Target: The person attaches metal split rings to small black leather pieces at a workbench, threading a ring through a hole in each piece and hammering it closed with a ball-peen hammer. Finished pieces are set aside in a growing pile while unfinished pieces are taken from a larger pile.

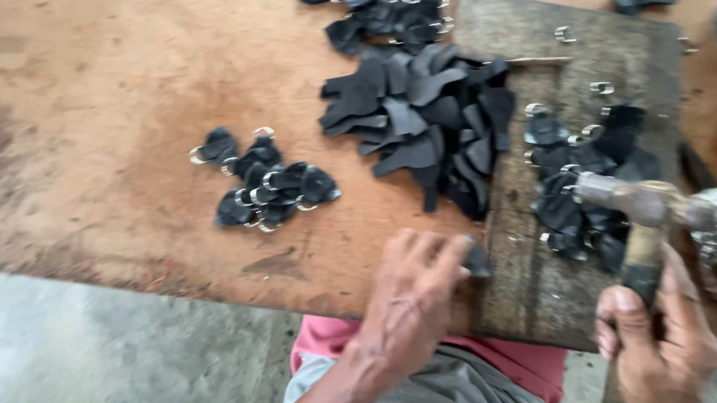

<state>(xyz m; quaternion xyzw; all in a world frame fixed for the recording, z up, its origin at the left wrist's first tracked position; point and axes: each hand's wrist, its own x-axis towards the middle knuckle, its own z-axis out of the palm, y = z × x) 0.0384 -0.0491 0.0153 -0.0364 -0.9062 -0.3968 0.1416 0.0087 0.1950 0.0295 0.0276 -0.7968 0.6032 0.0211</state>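
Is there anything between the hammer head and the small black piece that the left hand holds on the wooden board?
Nothing visible. The hammer, gripped in the right hand, is off to the side above a pile of black pieces. Bare wooden board separates it from the black piece under the left hand.

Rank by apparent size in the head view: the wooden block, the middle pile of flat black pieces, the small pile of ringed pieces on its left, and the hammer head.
1. Wooden block
2. Middle pile
3. Small ringed pile
4. Hammer head, though nearness and blur make this one less sure.
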